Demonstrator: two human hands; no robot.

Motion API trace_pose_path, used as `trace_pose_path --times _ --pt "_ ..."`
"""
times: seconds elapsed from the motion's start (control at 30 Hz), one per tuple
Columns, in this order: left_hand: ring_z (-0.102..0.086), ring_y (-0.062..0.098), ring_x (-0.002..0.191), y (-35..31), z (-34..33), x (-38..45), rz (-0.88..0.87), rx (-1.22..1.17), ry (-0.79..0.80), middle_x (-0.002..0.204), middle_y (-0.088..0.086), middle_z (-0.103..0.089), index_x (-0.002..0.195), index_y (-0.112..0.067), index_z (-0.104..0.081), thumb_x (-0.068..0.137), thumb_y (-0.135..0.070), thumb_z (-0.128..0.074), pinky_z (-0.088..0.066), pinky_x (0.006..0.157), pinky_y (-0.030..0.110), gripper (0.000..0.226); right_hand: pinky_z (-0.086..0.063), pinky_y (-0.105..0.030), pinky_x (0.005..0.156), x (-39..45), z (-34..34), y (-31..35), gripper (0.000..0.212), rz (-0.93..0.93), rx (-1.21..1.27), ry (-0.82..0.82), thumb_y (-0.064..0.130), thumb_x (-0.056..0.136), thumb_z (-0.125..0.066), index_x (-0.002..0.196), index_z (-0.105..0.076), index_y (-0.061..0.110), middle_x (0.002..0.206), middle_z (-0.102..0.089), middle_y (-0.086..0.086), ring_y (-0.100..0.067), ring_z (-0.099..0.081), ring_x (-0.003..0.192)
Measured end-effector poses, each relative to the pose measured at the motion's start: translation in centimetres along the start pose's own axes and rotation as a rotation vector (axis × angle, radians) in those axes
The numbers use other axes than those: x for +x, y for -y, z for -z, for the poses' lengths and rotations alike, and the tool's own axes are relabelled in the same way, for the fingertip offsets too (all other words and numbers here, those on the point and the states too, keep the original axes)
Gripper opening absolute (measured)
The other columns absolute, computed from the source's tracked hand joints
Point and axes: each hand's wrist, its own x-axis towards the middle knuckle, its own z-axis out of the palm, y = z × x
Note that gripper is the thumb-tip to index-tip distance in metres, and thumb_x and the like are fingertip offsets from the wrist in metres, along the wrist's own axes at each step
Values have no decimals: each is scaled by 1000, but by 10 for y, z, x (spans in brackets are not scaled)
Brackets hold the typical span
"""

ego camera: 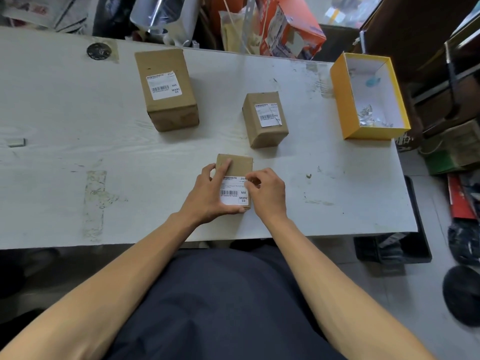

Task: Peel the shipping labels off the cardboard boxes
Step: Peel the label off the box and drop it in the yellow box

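The left hand has its grip closed around a small box near the bench's front edge; the right hand seemingly pinches the label's top right corner.

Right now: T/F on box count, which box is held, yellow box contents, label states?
1. Three cardboard boxes sit on the table. True.
2. Both hands are on the far-left box. False: left hand and right hand are on the near box.
3. The yellow box is empty. False: paper scraps lie inside.
4. The near label is still mostly stuck down. True.
5. The middle box's label looks torn at its right edge. True.
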Motion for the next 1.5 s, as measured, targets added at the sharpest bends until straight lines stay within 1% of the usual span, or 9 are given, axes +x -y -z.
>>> trace_pose_path --times 0.2,0.37,0.63,0.7,0.8,0.97,1.13,1.33,1.5 --pt "-31 26 135 0 1 0 -1 1 2 153 4 -17 150 -46 -10 51 -65 -84 -44 102 41 125 -50 -27 82 7 4 6 8 -53 -15 65 7 84 -67 89 -68 13 92 -57 3 -13 -59 84" --pt "-31 25 135 -1 2 0 8 8 8 152 3 -17 150 -47 -8 51 -65 -84 -45 101 43 125 -48 -23 77 9 6 4 8 -63 14 88 9 85 -67 86 -65 16 92 -58 1 -13 -59 84" --pt "-30 26 135 -1 1 -1 17 6 14 153 3 -16 149 -49 -6 50 -67 -82 -45 102 48 126 -46 -24 76 9 6 3 15 -40 11 98 6 82 -66 82 -60 20 89 -57 2 -13 -56 81" --pt "-31 26 136 -1 1 -2 19 9 17 153 3 -16 149 -49 -6 49 -70 -80 -45 102 48 126 -48 -25 77 8 5 2 15 -38 38 80 5 82 -66 91 -63 17 90 -57 2 -12 -56 79" --pt "-31 27 136 -1 1 -2 21 15 17 153 3 -16 148 -50 -5 49 -72 -78 -45 102 49 125 -52 -29 83 5 4 1 27 -17 48 41 5 82 -68 107 -70 15 91 -59 1 -14 -60 80" --pt "-30 27 136 -2 0 -2 21 25 12 153 3 -16 148 -51 -4 50 -71 -79 -45 102 48 125 -51 -33 84 2 3 0 15 31 -11 13 10 84 -67 97 -74 14 95 -64 -1 -16 -62 85" --pt "-30 27 136 -3 -2 -3 14 35 -8 154 4 -16 150 -47 -5 55 -64 -83 -44 103 43 124 -50 -33 83 7 3 4 5 -18 -22 15 14 84 -68 87 -71 15 92 -64 1 -15 -60 85" --pt "-29 26 136 -5 -2 -4 26 46 -6 154 3 -16 152 -44 -5 56 -64 -83 -43 103 43 125 -47 -34 82 11 1 6 5 -41 -79 60 15 88 -60 85 -64 15 90 -54 4 -15 -55 84" --pt "-29 28 137 -6 -2 -5 22 53 -9 155 5 -15 152 -44 -4 57 -64 -83 -42 102 43 125 -45 -33 83 11 3 7 8 -44 -84 89 16 91 -57 89 -63 12 98 -58 -2 -19 -56 90"
